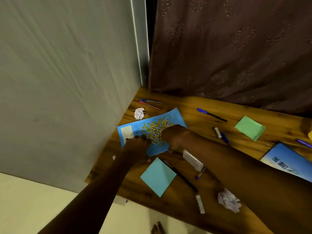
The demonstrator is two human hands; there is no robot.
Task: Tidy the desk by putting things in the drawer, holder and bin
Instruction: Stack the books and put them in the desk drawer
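While both hands rest on the thin blue paper booklet with yellow lettering [152, 130] at frame centre | left hand [136, 146] fingers curled at its lower edge, right hand [172, 137] closed on top, real grip unclear | light, floppy; better to lift by an edge.

Your wooden desk [190, 105] is pretty cluttered: a blue booklet [152, 130], teal [157, 176] and green [249, 128] sticky pads, two crumpled paper balls [139, 113] [228, 200], scattered pens [211, 114], and a second book [287, 160] at your right edge.
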